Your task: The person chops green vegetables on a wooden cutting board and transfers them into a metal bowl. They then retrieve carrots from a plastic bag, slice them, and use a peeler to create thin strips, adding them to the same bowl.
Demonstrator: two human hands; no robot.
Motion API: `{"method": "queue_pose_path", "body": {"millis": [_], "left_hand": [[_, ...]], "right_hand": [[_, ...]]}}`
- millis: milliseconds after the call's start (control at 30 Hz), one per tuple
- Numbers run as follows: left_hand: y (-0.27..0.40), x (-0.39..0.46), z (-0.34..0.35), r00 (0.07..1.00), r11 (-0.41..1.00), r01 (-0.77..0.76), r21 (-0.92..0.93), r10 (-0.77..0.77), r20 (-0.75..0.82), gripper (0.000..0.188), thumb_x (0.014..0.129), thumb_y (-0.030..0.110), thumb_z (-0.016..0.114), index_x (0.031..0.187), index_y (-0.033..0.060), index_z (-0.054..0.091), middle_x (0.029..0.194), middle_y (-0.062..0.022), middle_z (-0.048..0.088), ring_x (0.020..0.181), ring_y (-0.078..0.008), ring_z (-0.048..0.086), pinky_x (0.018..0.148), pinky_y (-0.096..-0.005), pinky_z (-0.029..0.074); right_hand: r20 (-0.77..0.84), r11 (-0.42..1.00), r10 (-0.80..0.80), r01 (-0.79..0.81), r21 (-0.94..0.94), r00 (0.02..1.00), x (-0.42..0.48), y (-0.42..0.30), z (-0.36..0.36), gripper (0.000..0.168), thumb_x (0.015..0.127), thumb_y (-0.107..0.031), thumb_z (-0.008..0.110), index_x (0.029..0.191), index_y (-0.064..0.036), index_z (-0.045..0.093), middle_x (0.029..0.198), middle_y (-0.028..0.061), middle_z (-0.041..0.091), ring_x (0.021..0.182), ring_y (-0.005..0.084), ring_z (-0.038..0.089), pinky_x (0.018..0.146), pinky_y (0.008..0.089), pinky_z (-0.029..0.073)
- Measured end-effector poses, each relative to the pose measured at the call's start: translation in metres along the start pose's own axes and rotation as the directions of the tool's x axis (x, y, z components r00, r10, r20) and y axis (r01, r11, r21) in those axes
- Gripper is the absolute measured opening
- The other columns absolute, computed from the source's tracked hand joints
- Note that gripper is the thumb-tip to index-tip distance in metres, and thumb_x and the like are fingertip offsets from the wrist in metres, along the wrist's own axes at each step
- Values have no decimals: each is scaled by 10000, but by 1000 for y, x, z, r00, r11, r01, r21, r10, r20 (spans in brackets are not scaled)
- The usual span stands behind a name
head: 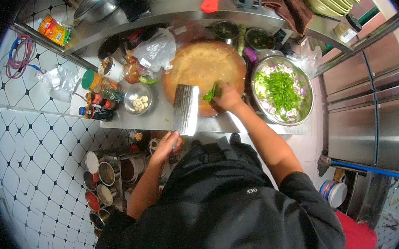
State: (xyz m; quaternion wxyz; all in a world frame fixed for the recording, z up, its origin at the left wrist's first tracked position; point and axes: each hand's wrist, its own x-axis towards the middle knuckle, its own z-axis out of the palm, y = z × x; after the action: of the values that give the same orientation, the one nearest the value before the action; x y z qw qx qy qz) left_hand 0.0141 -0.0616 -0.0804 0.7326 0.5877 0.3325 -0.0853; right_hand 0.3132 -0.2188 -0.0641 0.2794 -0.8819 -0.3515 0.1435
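Observation:
My left hand (167,146) grips the handle of a broad cleaver (185,110), its bright blade tilted up at the near edge of a round wooden chopping board (205,59). Over the board's right side, my right hand (228,98) holds some green vegetable pieces (210,94), partly hidden by the fingers. Beside it on the right stands a large steel bowl (311,98). Chopped greens (280,90) lie heaped in it over sliced purple onion (275,112).
Left of the board are a small steel bowl (127,103) of garlic cloves, a green chilli (148,81), a plastic bag (157,48) and several bottles (97,113). A metal shelf (191,16) overhangs the back. Lidless pots (106,174) stand low left. A person in red (356,243) is behind.

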Motion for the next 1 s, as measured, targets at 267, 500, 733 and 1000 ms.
{"method": "queue_pose_path", "body": {"millis": [267, 500, 733, 1000], "left_hand": [[22, 51, 51, 982, 997, -73, 27, 67, 175, 289, 1047, 337, 503, 914, 81, 505, 682, -21, 522, 530, -114, 469, 488, -269, 387], [118, 29, 95, 954, 992, -91, 87, 62, 294, 176, 1019, 211, 561, 957, 60, 496, 688, -15, 528, 480, -91, 463, 433, -254, 391], [173, 27, 129, 880, 978, -80, 191, -21, 474, 191, 1023, 233, 552, 940, 66, 512, 691, -8, 533, 493, -88, 468, 436, -252, 400], [159, 41, 101, 973, 917, -203, 342, 151, 173, 240, 1003, 254, 569, 1075, 25, 562, 725, -39, 587, 522, -115, 521, 474, -268, 439]], "right_hand": [[-91, 990, 48, -35, 138, 995, -8, 10, 11, 729, 741, -209, 817, 1375, -13, 515, 1238, 258, 572, 1137, 424, 565, 984, 441, 480], [-484, 934, 91, 93, 344, 870, -36, 24, -60, 643, 720, -97, 801, 1300, 6, 544, 1080, 250, 576, 1072, 413, 559, 959, 450, 467], [-479, 954, 296, -228, 194, 827, -65, 148, -164, 604, 781, -120, 781, 1341, -56, 567, 1267, 232, 590, 1136, 379, 597, 1012, 424, 478], [-357, 960, 263, -280, 3, 896, -68, 214, -138, 544, 750, -193, 733, 1284, -157, 638, 1343, 218, 558, 1190, 415, 559, 1014, 461, 474]]}}
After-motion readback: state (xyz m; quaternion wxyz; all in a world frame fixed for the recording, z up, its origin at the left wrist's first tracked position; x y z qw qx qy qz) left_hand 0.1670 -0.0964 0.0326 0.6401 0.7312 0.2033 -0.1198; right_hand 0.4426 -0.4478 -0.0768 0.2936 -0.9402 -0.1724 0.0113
